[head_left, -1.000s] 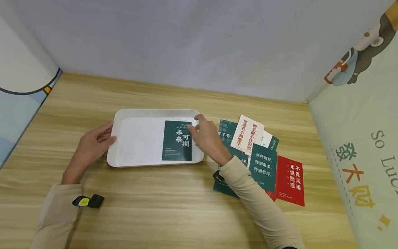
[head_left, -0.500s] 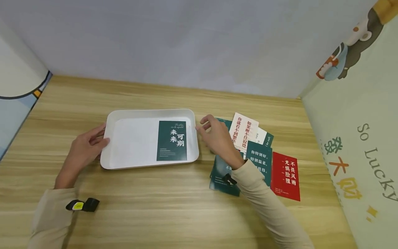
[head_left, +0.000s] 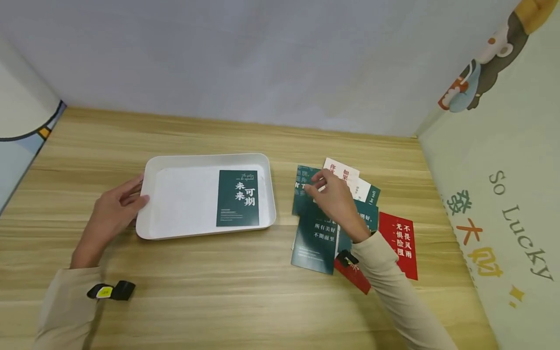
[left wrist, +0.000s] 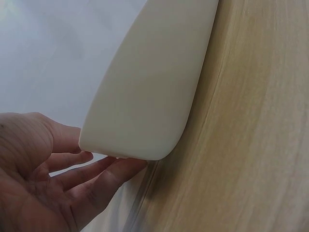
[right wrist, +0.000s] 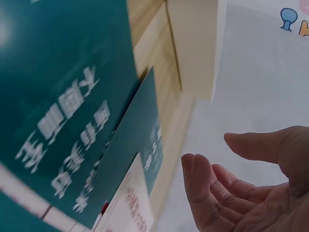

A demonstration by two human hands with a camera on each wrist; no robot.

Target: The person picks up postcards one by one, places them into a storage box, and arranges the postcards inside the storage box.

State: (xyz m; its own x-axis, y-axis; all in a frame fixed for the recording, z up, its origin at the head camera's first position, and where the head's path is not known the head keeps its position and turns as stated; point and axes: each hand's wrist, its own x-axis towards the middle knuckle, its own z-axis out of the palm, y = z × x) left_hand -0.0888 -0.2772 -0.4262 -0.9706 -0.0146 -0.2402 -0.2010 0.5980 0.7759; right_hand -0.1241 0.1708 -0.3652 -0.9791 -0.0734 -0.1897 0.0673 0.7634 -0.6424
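A white rectangular tray (head_left: 183, 197) lies on the table, with a green printed card (head_left: 237, 198) flat in its right half. My left hand (head_left: 114, 211) holds the tray's left end between thumb and fingers; the left wrist view shows the fingertips (left wrist: 130, 166) against the tray's end wall. Over a loose pile of cards to the right of the tray hovers my right hand (head_left: 339, 201). In the right wrist view, a gap separates its thumb from its loosely bent fingers, and nothing is between them. The pile has dark green cards (head_left: 314, 243) and a pale card (head_left: 345, 170) with red characters.
A red card (head_left: 408, 243) lies at the pile's right side, partly behind the right sleeve (head_left: 385, 267). The wood-grain table (head_left: 210, 301) meets a pale cloth wall (head_left: 236, 63) at the back and a printed panel (head_left: 494, 160) at the right.
My right hand has let go of the green card in the tray and moved right, over the pile. My left hand stays at the tray's left end. The head view has shifted slightly.
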